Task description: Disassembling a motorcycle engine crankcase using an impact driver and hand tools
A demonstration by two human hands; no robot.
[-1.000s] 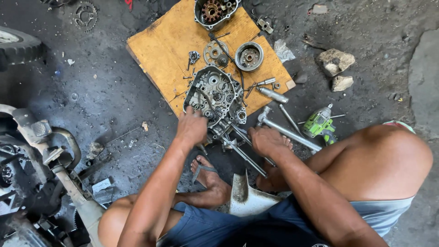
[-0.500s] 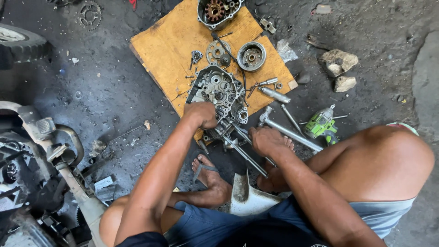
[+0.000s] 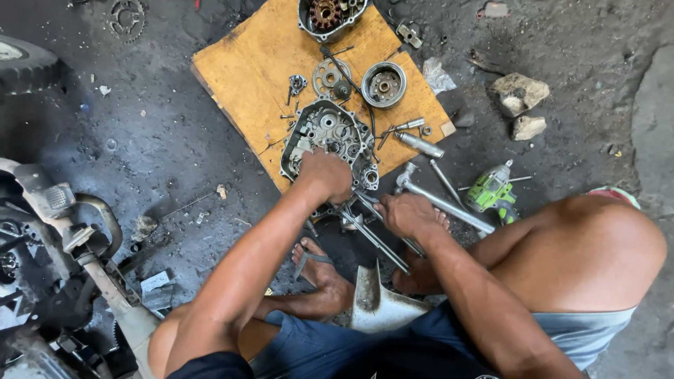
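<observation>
Engine crankcase half (image 3: pixel 330 137), grey cast metal crowded with small gears and bearing seats, lies open-side up on the near edge of a yellow wooden board (image 3: pixel 246 70) set on the oily workshop floor (image 3: pixel 140 147). I see my left hand (image 3: pixel 326 174) pressed down on its lower rim, fingers curled over the casting in a closed grip, which I judge steadies it against sliding off the board. My right hand (image 3: pixel 407 214) rests just beside it, fingers folded around the long steel studs (image 3: pixel 379 235) that stick out from under the case toward my feet; how tightly they pinch I cannot tell. Parts already off the engine sit farther up the board, kept off the grit: a round flywheel rotor (image 3: pixel 384 84), a toothed sprocket plate (image 3: pixel 330 77) and a second case half (image 3: pixel 330 15) at the far edge. A long-handled wrench (image 3: pixel 442 200) and a green cordless driver (image 3: pixel 491 189) lie on the floor near my right hand, within reach.
</observation>
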